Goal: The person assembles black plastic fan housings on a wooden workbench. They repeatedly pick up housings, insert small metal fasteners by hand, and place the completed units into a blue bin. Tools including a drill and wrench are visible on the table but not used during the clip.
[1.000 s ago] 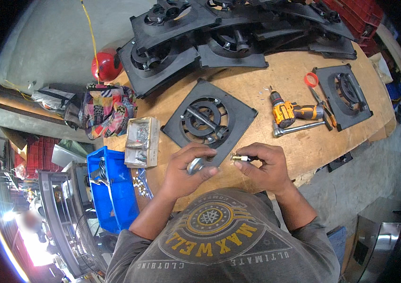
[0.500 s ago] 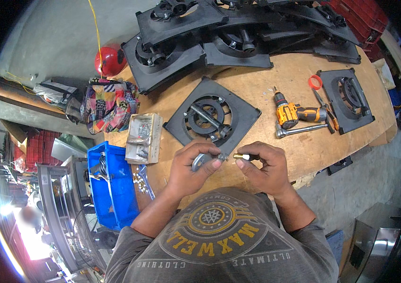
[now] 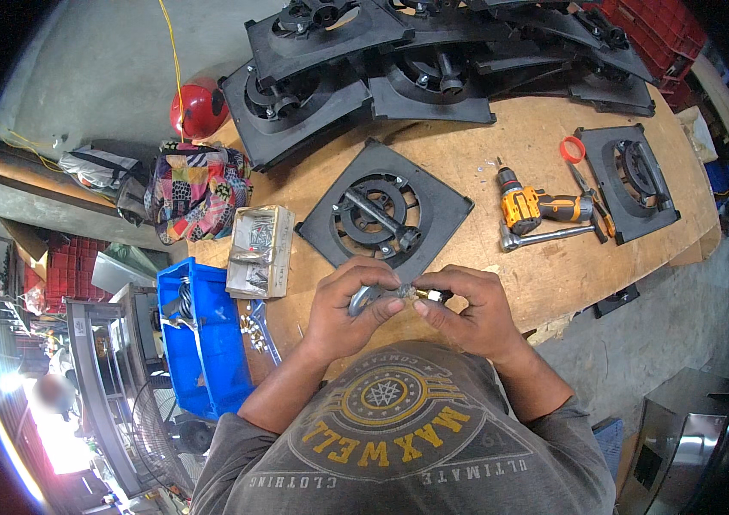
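Note:
Close to my body, both hands meet over the near edge of the wooden table. My left hand (image 3: 338, 305) is closed around a rounded grey metal part (image 3: 365, 299), its narrow end pointing right. Between thumb and fingers, my right hand (image 3: 480, 313) pinches a small brass fitting (image 3: 419, 295) with a white piece on it. The fitting's end touches or nearly touches the grey part; fingertips hide the joint. Just beyond lies a black square burner frame (image 3: 330, 230), turned cornerwise, with a ring burner (image 3: 370, 212) and its tube in the middle.
Several black burner frames (image 3: 313, 129) are stacked along the back. A yellow-black cordless drill (image 3: 520, 209), a ratchet wrench (image 3: 550, 237), pliers (image 3: 602, 215) and another frame (image 3: 626, 219) lie right. A parts box (image 3: 278, 273), a blue bin (image 3: 227, 360) and a patchwork bag (image 3: 197, 190) stand left.
My right hand has moved left, bringing the brass fitting up to the grey part's end where there was a gap. My left hand has stayed nearly still.

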Motion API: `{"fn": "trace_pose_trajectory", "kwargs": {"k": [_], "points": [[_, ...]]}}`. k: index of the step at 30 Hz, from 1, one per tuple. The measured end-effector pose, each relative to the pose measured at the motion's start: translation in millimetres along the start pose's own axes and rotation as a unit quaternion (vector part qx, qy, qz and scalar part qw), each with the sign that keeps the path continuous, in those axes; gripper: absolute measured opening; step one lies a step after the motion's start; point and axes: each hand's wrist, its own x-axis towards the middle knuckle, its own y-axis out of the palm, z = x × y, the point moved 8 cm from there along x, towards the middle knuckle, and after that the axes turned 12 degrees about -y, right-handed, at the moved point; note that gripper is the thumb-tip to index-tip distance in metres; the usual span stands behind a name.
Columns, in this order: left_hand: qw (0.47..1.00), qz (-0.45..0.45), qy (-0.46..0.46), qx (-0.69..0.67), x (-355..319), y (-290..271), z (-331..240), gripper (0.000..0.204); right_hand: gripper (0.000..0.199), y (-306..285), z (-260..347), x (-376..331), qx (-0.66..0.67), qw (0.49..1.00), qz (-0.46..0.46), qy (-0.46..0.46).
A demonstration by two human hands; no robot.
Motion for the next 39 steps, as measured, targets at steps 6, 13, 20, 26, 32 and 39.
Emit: {"fn": "trace_pose_trajectory", "kwargs": {"k": [6,13,20,26,32,39], "points": [[1.0,-0.002,-0.002,-0.006,-0.8,0.4,5.9,0.026,0.023,2.5,3.1,0.2,-0.045,0.999,0.001,-0.018],[1.0,0.012,-0.001,0.009,0.5,0.8,8.7,0.021,0.024,8.0,8.4,-0.2,-0.187,0.978,0.028,-0.083],[0.994,0.079,-0.066,-0.04,-0.3,5.1,23.2,0.018,0.022,6.1,-4.7,-4.1,-0.066,0.998,0.007,-0.011],[0.996,0.069,-0.06,0.021,-3.0,6.3,19.5,0.017,0.021,6.0,-6.1,-2.2,-0.058,0.998,0.025,-0.019],[0.995,0.071,-0.044,0.049,-4.1,4.8,11.3,0.015,0.021,11.1,-7.3,-4.7,-0.099,0.993,0.054,-0.029],[0.951,0.138,-0.213,-0.178,-12.9,11.8,46.5,0.014,0.022,16.2,-7.0,-4.4,-0.076,0.995,0.037,-0.05]]}}
